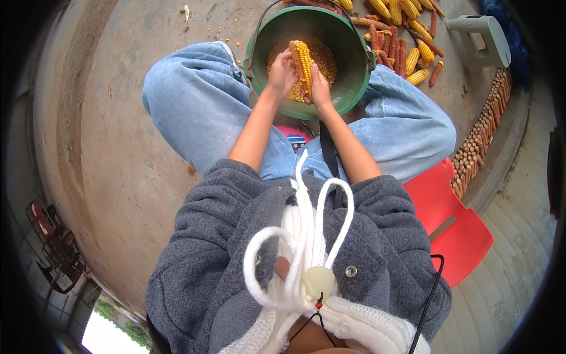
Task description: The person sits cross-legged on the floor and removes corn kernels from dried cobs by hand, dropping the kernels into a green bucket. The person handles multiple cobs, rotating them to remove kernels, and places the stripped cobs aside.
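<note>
Between my two hands is a corn cob (303, 66), held upright over a green bucket (354, 76). Yellow kernels cover much of its face, while the left side shows bare reddish core. My left hand (281, 74) closes on its left side, fingers near the upper end. On the right, lower down, my right hand (320, 87) grips the cob with the thumb pointing up along it. Loose kernels (324, 53) cover the bottom of the bucket, which stands between my knees.
Yellow cobs (425, 52) and stripped reddish cores (401, 56) lie heaped right of the bucket. Beyond stands a grey-green plastic stool (498, 41). A stacked row of cobs (471, 147) runs along the right wall. A red chair (454, 230) is at my right side.
</note>
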`<state>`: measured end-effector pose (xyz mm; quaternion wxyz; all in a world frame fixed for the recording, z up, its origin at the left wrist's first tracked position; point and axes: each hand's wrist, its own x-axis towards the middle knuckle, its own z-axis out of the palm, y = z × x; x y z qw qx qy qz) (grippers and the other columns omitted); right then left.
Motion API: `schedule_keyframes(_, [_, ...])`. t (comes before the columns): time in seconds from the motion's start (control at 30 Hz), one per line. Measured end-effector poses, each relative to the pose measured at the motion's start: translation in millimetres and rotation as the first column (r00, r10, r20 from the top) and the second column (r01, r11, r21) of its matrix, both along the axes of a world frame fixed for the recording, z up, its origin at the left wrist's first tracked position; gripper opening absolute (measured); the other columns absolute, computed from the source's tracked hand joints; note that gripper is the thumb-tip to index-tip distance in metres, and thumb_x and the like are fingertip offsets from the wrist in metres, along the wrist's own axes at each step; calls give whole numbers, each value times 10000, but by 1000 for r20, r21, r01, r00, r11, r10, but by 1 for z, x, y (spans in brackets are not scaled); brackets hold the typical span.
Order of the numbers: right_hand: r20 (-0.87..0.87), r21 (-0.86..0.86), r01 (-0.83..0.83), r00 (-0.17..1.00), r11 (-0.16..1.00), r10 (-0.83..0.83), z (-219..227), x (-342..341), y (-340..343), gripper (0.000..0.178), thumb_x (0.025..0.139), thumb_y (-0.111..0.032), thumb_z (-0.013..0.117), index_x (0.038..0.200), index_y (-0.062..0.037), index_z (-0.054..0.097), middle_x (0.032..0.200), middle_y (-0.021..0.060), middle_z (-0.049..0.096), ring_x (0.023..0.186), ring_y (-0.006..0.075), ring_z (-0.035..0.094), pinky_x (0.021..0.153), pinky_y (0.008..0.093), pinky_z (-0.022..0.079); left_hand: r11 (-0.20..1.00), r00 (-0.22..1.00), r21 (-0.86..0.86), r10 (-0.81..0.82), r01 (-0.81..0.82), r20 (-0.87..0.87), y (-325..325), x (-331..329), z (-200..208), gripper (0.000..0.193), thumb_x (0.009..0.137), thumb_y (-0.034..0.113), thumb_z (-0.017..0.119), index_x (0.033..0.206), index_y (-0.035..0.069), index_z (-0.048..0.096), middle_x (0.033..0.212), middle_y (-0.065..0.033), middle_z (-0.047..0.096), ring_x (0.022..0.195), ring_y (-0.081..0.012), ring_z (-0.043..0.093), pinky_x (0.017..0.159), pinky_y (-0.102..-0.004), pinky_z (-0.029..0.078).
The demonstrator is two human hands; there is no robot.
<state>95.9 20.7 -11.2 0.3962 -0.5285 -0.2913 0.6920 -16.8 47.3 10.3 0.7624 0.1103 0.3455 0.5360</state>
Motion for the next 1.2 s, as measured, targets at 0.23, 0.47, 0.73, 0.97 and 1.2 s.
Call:
schedule_keyframes(0.23, [453,239,-109,892,965,-11,1,-2,-1,421,827,-429,456,863,-29,581,660,93,570,611,137,550,564,268,413,1000,980,-26,10,-5,198,5,-10,-15,351,879,415,356,974,104,487,833,-56,546,807,-216,533,761,-355,427])
schedule_keyframes(0.47, [439,275,-68,896,959,-63,3,2,-4,403,822,-418,467,873,-33,578,610,78,558,591,130,542,556,267,412,993,982,23,110,-115,155,1,2,-13,283,885,334,400,969,74,475,814,-53,516,748,-171,516,708,-335,440])
schedule_keyframes(0.73, [361,212,-71,933,975,-10,-3,5,-5,425,832,-425,453,900,-23,573,703,82,573,657,125,530,607,268,413,987,984,100,113,-128,140,-5,4,-10,274,904,295,354,1052,75,425,877,-31,496,793,-151,505,741,-325,429])
schedule_keyframes(0.97, [297,101,-60,955,993,28,-11,7,-5,460,837,-440,434,908,-6,569,767,97,584,736,135,535,667,263,409,977,980,126,156,-172,126,-7,9,-1,257,884,168,322,1109,70,395,928,-52,493,842,-168,504,794,-337,419])
schedule_keyframes(1.2, [442,141,-121,896,983,46,3,5,-6,469,829,-442,443,896,3,575,780,127,598,749,164,557,676,277,415,987,968,9,156,-161,198,-6,0,0,278,883,257,399,1084,66,416,858,-99,529,793,-225,551,738,-351,457])
